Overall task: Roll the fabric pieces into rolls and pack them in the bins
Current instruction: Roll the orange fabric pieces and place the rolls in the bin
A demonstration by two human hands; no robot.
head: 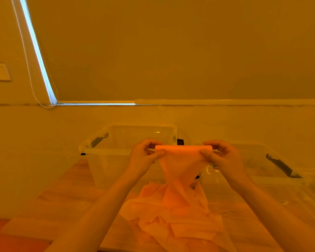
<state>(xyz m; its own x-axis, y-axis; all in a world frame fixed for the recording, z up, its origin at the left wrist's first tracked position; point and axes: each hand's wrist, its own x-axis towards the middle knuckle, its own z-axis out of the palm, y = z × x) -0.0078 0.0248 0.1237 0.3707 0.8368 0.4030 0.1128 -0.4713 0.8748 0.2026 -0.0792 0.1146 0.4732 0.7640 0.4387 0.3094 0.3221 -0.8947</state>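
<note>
I hold an orange fabric roll (pixel 183 148) up in the air in front of the bins. My left hand (pixel 144 157) pinches its left end and my right hand (pixel 220 156) pinches its right end. An unrolled tail of the same fabric (pixel 178 171) hangs down from the roll to a crumpled heap of orange fabric (pixel 169 215) on the table. A clear plastic bin (pixel 102 151) stands behind my left hand, and a second clear bin (pixel 273 180) stands to the right behind my right hand. Both bins look empty where I can see into them.
The bins and fabric lie on a light wooden table (pixel 65 197) set against a wall. Black latch handles (pixel 98 140) sit on the bins' ends. A roller blind (pixel 171 51) covers the window above, and a wall switch (pixel 0 71) is at far left.
</note>
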